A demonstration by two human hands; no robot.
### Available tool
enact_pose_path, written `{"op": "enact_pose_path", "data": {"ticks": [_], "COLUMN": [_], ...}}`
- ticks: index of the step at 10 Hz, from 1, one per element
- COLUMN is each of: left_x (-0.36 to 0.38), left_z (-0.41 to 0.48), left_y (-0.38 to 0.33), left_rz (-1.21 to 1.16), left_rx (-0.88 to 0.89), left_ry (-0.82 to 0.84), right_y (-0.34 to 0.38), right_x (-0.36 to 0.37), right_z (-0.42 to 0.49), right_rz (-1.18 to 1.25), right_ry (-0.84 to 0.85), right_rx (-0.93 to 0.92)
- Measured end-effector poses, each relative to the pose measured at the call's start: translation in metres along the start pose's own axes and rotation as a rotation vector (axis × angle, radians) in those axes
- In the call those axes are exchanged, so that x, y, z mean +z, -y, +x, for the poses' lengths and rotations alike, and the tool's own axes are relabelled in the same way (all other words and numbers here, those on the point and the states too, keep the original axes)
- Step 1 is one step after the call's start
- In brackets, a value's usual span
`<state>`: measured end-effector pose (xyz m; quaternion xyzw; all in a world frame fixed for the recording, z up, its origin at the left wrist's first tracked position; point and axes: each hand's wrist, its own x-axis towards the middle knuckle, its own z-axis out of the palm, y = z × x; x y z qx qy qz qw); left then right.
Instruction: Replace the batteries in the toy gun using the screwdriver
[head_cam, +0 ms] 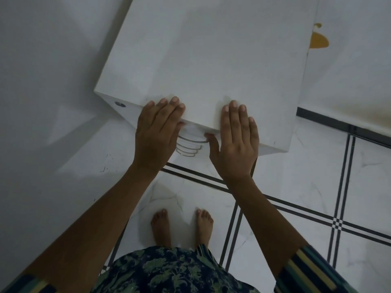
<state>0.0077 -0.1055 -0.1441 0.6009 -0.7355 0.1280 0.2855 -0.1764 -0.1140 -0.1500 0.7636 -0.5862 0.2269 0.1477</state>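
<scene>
Neither the toy gun, the screwdriver nor batteries appear in the head view. My left hand (157, 130) lies palm down on the near edge of a white cabinet top (203, 60), fingers spread flat, thumb hooked under the edge. My right hand (234, 140) rests the same way a little to the right, its thumb touching the front just under the edge. Neither hand holds anything. Between the two hands, curved metal drawer handles (188, 146) stack down the cabinet front.
A white wall fills the left side. White floor tiles with dark double stripes (340, 208) spread right and below. My bare feet (182, 227) stand close to the cabinet. An orange shape (318, 40) shows past the cabinet's right edge.
</scene>
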Motion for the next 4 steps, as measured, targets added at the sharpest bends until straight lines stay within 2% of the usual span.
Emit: {"op": "enact_pose_path", "data": {"ticks": [1, 3, 4], "left_x": [-0.002, -0.025, -0.042], "left_z": [-0.002, 0.009, 0.036], "left_y": [-0.004, -0.008, -0.011], "left_rz": [-0.040, -0.145, -0.134], "left_rx": [-0.039, -0.085, -0.130], "left_ry": [0.043, 0.200, 0.222], "right_y": [0.002, -0.001, -0.003], "right_x": [-0.005, -0.035, -0.060], "right_z": [0.001, 0.007, 0.026], "right_rz": [0.053, 0.247, 0.341], "right_ry": [0.046, 0.265, 0.264], "right_rx": [0.022, 0.032, 0.096]}}
